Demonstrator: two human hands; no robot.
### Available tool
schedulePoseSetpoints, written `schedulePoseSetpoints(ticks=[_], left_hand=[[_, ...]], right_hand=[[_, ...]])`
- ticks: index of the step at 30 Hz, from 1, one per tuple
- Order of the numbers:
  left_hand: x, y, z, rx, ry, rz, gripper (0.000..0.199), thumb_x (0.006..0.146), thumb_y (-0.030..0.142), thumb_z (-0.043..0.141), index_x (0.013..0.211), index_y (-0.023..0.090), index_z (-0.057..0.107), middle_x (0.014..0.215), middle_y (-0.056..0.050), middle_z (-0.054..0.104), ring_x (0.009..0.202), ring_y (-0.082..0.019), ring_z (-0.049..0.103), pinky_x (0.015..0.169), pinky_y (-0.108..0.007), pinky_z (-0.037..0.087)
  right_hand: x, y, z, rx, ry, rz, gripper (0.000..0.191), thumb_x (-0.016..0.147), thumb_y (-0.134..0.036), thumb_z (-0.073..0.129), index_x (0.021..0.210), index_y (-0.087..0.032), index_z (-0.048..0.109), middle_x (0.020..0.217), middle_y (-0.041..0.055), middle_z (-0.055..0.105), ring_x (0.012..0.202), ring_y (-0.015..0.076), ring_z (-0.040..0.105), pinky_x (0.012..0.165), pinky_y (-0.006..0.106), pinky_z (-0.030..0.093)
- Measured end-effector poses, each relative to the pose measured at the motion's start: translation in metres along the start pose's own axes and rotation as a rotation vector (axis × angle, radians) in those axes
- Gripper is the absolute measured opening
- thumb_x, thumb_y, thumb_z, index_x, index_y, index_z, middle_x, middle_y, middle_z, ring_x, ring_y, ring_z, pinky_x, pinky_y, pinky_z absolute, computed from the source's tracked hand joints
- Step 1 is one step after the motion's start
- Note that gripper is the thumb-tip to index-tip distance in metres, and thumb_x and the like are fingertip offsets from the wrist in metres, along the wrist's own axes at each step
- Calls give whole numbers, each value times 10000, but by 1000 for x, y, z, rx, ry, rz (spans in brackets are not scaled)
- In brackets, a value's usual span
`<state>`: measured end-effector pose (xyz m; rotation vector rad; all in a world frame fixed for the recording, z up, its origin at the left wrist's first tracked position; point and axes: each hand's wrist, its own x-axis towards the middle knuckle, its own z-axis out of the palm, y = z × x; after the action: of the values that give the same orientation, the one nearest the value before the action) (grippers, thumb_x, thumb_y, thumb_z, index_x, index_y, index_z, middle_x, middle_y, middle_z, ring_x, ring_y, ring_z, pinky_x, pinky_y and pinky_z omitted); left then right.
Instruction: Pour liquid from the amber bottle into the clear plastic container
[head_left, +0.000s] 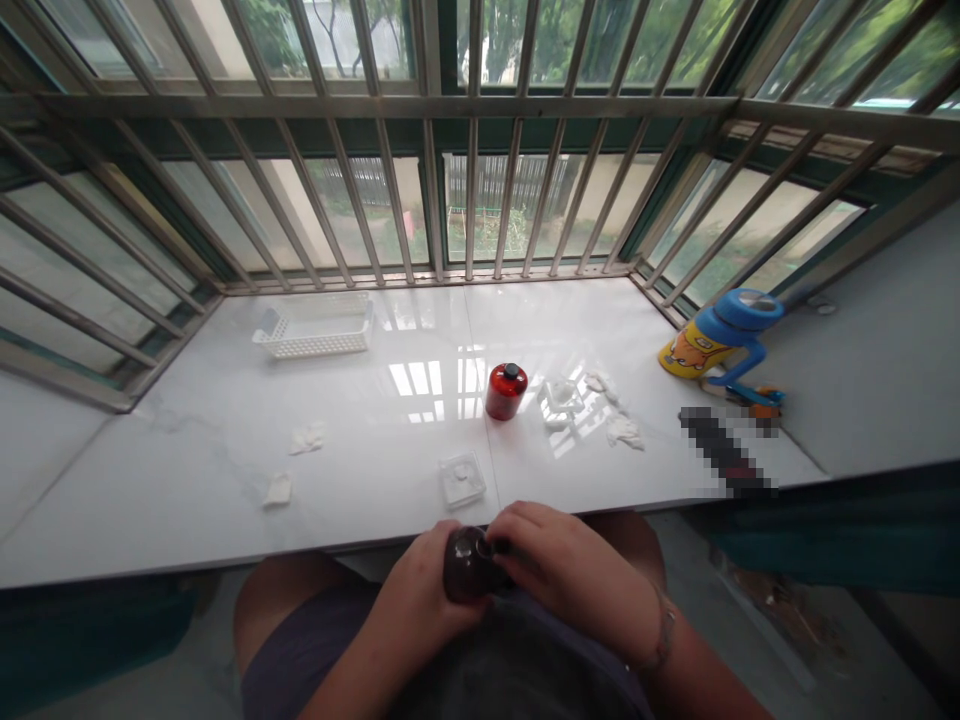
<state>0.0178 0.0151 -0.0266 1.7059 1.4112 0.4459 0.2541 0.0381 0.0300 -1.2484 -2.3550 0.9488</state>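
My left hand (424, 580) is wrapped round a dark, shiny bottle (465, 568), held tilted over my lap just below the table edge. Its mouth end points toward my right hand (562, 565), whose fingers are pinched on a small black cap (498, 546) there. Whether the cap sits on the neck or is apart from it is hard to see. On the table ahead stands a red bottle (506, 393) with a black cap. Nearer to me lies a small clear plastic box (462, 480) with something pale inside.
A white basket (319, 345) stands at the back left. Crumpled white tissues (625, 432) and another clear box (564, 394) lie right of centre, more scraps (279, 490) at left. A blue-yellow flask (716, 335) leans by the right wall, near a blurred dark object (724, 452). Barred windows enclose the table.
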Motion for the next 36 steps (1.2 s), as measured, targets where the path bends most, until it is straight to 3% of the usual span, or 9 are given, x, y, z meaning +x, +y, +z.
schedulePoseSetpoints(ticks=[3, 7, 10, 13, 18, 23, 29, 33, 36], left_hand=[[-1, 1, -5, -47, 26, 2, 585, 675, 221, 879, 1216, 250, 660, 1178, -61, 763, 1107, -311, 732, 975, -410, 561], [-2, -2, -8, -72, 68, -9, 590, 686, 234, 887, 1230, 252, 661, 1189, -62, 767, 1113, -312, 741, 1005, -424, 567], [-2, -5, -9, -82, 82, -2, 594, 687, 237, 893, 1234, 260, 662, 1193, -57, 766, 1108, -309, 743, 1006, -429, 573], [-1, -6, -10, -86, 64, -11, 598, 698, 256, 895, 1245, 259, 652, 1202, -61, 765, 1111, -310, 742, 1017, -438, 572], [-3, 1, -15, -98, 63, 10, 600, 695, 254, 904, 1238, 258, 650, 1205, -58, 761, 1121, -306, 739, 1016, -433, 578], [-5, 12, -21, -109, 101, 93, 626, 688, 286, 932, 1249, 267, 654, 1227, -57, 763, 1126, -303, 745, 1018, -421, 598], [-10, 28, -26, -181, 112, 226, 778, 680, 397, 995, 1359, 294, 629, 1325, -78, 755, 1182, -314, 757, 1037, -417, 624], [-11, 33, -26, -311, 67, 331, 906, 664, 444, 1026, 1449, 310, 594, 1475, -112, 694, 1333, -359, 696, 1137, -470, 584], [-10, 33, -26, -331, 52, 333, 954, 652, 457, 1035, 1475, 308, 576, 1488, -125, 685, 1350, -372, 685, 1151, -486, 577]], right_hand=[[-3, 48, -7, 41, 207, 134, 192, 1021, -324, 647, 1196, -247, 664, 1148, 55, 750, 1029, 220, 718, 936, 375, 580], [-3, 133, -2, -185, 493, 281, 215, 1004, -373, 607, 1151, -228, 668, 1201, 110, 769, 1172, 297, 717, 1047, 484, 565], [-4, 176, 7, -235, 552, 309, 200, 991, -371, 599, 1101, -219, 667, 1269, 161, 759, 1351, 364, 640, 1138, 554, 514], [-5, 190, 15, -244, 553, 312, 183, 979, -369, 613, 1078, -225, 666, 1361, 174, 737, 1480, 387, 542, 1187, 579, 481], [-6, 167, 20, -236, 688, 234, 202, 1014, -394, 596, 1110, -241, 688, 1345, 144, 744, 1464, 361, 553, 1200, 583, 469], [-2, 109, 33, -2, 706, 185, 195, 1037, -430, 615, 990, -256, 688, 987, 88, 763, 986, 275, 721, 953, 469, 580], [8, 50, 60, 652, 326, 215, 443, 994, -628, 658, 1173, -223, 628, 1021, 56, 726, 948, 221, 708, 901, 380, 577], [10, 24, 76, 1172, 114, 187, 652, 986, -783, 537, 1307, -220, 597, 1205, 108, 720, 1089, 257, 702, 988, 432, 566], [8, 12, 88, 1530, 36, 304, 721, 953, -832, 525, 1306, -213, 629, 1199, 120, 744, 1127, 281, 718, 1069, 471, 532]])
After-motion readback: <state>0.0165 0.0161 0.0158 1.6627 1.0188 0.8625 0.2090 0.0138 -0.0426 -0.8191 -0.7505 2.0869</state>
